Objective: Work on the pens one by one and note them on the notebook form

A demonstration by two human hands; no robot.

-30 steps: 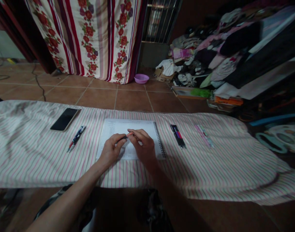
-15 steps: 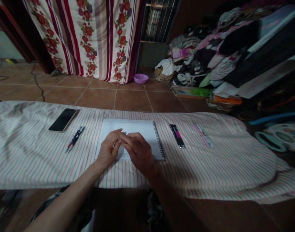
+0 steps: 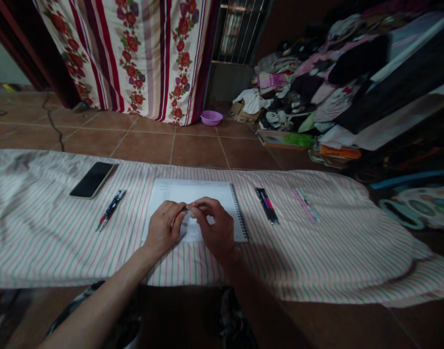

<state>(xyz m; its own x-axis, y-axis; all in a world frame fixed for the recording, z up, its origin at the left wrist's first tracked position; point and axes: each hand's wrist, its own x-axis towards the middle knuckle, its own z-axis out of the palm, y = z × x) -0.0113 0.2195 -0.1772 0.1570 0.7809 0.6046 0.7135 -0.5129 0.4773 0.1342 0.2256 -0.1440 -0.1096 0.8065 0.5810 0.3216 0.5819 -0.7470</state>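
Observation:
My left hand (image 3: 163,229) and my right hand (image 3: 215,227) meet over a spiral notebook (image 3: 193,191) that lies open on a pink-striped cloth (image 3: 316,252). Both hands pinch the same thin dark pen (image 3: 186,208), held level just above the page, the left at one end and the right at the other. The fingers of both hands are curled closed around it. Most of the pen is hidden by the fingers.
A black phone (image 3: 91,180) and a pen (image 3: 110,210) lie left of the notebook. Two pens (image 3: 266,205) and a pale strip (image 3: 306,205) lie to its right. Beyond are tiled floor, a floral curtain (image 3: 142,58), a purple bowl (image 3: 211,118) and a heap of clothes (image 3: 316,82).
The hands stay together over the notebook. Half a second ago they sat slightly lower and covered the pen; now the fingertips have risen a little and the pen shows between them.

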